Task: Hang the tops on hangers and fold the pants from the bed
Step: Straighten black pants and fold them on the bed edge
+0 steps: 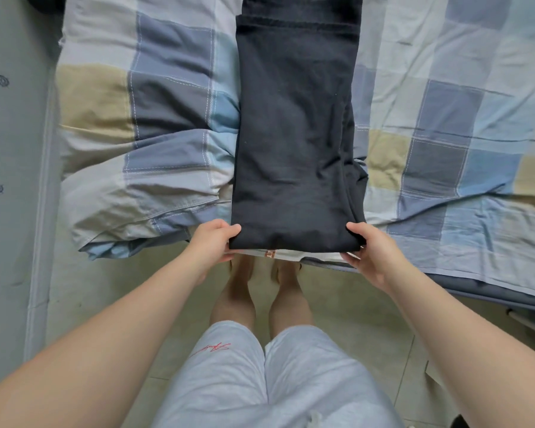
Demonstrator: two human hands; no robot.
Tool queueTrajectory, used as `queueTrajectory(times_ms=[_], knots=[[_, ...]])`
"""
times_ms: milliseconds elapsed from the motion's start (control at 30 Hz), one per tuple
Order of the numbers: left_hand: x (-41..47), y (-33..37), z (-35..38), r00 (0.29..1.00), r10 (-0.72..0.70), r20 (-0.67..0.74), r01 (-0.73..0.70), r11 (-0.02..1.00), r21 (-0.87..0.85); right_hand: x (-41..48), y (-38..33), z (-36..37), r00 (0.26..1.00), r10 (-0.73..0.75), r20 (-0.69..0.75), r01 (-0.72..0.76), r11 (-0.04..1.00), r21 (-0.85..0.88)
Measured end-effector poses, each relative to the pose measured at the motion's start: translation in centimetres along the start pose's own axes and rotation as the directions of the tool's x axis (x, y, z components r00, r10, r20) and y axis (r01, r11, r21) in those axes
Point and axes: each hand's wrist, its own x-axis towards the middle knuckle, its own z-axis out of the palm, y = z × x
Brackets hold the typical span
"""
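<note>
Gripping the black pants at the near edge of the bed, judged ready for a cross fold.
Left hand and right hand each pinch a near corner, apparently to keep the layers aligned; the pants lie lengthwise across the bed, over a white garment.

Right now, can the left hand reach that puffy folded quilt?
Probably yes: the quilt lies right beside the left hand with nothing between, though that hand grips the black pants and must let go.

Single head-worn wide-angle view, facing steeply down, close over the bed edge and floor
</note>
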Motion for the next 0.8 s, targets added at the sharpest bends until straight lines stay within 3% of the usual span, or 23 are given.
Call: queueTrajectory(times_ms=[133,300,600,800], knots=[[-2.0,3.7,0.2,0.997,0.063,-0.044,-0.067,0.991,-0.116,-3.2,-4.0,1.1,0.994,-0.109,-0.003,0.109,0.992,0.056],[-2.3,10.1,0.3,0.999,0.011,-0.037,-0.023,0.936,-0.350,-4.9,-10.5,3.1,0.986,-0.166,-0.019,0.167,0.981,0.095],[2.2,26.3,0.2,0.999,0.050,0.019,-0.039,0.928,-0.370,-0.6,-23.0,8.1,0.978,-0.203,-0.045,0.207,0.969,0.136],[7.8,34.1,0.8,0.994,0.100,-0.053,-0.113,0.907,-0.405,4.4,-29.8,12.2,0.972,-0.234,-0.022,0.235,0.968,0.086]])
